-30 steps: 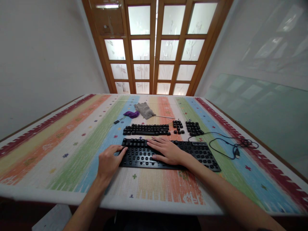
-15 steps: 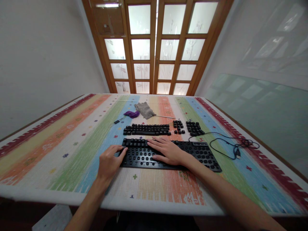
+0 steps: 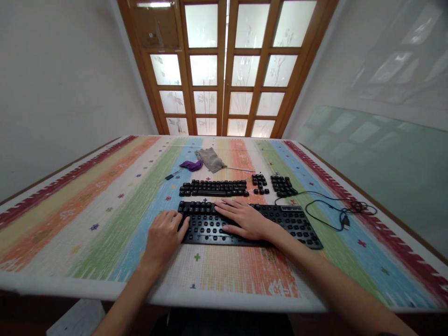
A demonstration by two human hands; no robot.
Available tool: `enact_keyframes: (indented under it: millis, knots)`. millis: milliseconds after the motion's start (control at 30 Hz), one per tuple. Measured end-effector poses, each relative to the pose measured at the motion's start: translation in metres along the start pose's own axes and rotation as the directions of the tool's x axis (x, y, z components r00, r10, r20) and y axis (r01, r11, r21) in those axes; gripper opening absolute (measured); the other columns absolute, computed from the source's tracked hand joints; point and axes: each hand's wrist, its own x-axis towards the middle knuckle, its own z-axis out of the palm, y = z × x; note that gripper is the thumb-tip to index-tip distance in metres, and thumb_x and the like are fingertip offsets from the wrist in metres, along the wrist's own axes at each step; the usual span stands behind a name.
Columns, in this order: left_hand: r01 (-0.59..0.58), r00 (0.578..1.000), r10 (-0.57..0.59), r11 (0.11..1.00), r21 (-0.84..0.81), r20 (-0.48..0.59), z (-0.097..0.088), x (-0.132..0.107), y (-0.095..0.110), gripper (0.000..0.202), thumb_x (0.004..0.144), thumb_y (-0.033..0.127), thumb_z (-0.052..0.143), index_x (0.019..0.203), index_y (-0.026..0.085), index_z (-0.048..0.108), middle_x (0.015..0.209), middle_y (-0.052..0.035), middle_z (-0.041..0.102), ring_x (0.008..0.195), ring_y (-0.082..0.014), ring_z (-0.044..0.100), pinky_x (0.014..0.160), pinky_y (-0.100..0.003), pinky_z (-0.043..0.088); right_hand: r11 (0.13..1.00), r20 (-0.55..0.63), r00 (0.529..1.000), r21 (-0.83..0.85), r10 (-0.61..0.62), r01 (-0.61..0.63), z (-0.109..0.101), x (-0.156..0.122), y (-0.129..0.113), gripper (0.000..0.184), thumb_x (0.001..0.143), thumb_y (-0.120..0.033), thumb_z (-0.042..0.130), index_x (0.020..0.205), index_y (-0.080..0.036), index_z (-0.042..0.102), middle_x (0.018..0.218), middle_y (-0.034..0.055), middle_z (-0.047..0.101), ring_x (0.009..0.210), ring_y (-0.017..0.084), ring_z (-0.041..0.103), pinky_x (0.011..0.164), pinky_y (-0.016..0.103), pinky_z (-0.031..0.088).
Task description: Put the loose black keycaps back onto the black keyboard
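Note:
A black keyboard frame (image 3: pixel 290 226) with its keycaps taken off lies on a striped tablecloth in front of me. My left hand (image 3: pixel 164 237) rests at its left end, fingers curled loosely over the edge and touching it. My right hand (image 3: pixel 245 218) lies flat on the middle of the keyboard, fingers stretched toward the left. Behind the keyboard the removed black keycaps (image 3: pixel 213 187) are laid out in rows, with two smaller groups of keycaps (image 3: pixel 283 185) to the right.
The keyboard's black cable (image 3: pixel 336 212) coils on the table (image 3: pixel 87 219) at the right. Farther back lie a grey cloth (image 3: pixel 210 159), a purple cloth (image 3: pixel 191 165), a small dark tool (image 3: pixel 170 176) and a thin stick (image 3: pixel 240 169). A wooden glazed door stands beyond the table.
My left hand has shifted slightly right, its fingers now over the keyboard's left end. The keyboard has slid a little to the right. My right hand stays flat on it.

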Motion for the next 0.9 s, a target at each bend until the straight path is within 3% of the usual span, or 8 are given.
enact_keyframes:
  millis: [233, 500, 900]
  knots:
    - [-0.097, 0.991, 0.094, 0.995, 0.032, 0.097, -0.004, -0.001, -0.001, 0.033, 0.101, 0.035, 0.043, 0.086, 0.018, 0.068, 0.091, -0.0115, 0.069, 0.084, -0.0268, 0.061, 0.077, -0.039, 0.048, 1.000, -0.012, 1.000, -0.004, -0.005, 0.005, -0.001, 0.000, -0.001, 0.064, 0.102, -0.054, 0.040, 0.157, -0.027, 0.025, 0.160, 0.0041, 0.034, 0.148, 0.026, 0.030, 0.121, 0.050, 0.026]
    - [-0.085, 0.990, 0.098, 0.988, -0.130, 0.099, -0.006, -0.004, -0.015, 0.033, 0.101, 0.042, 0.047, 0.094, 0.019, 0.069, 0.099, -0.0105, 0.071, 0.090, -0.0263, 0.063, 0.084, -0.040, 0.049, 1.000, -0.006, 1.000, -0.008, 0.002, -0.002, -0.001, 0.001, -0.001, 0.063, 0.102, -0.054, 0.040, 0.157, -0.028, 0.025, 0.160, 0.0038, 0.033, 0.148, 0.026, 0.031, 0.121, 0.050, 0.027]
    - [-0.153, 0.965, 0.158, 0.987, -0.038, 0.208, -0.013, 0.001, -0.016, 0.037, 0.100, 0.050, 0.050, 0.090, 0.019, 0.068, 0.097, -0.0096, 0.071, 0.088, -0.0261, 0.062, 0.080, -0.037, 0.048, 1.000, -0.008, 1.000, -0.003, 0.009, -0.009, -0.001, 0.002, -0.002, 0.063, 0.101, -0.054, 0.042, 0.156, -0.025, 0.030, 0.159, 0.0049, 0.033, 0.148, 0.026, 0.032, 0.121, 0.049, 0.027]
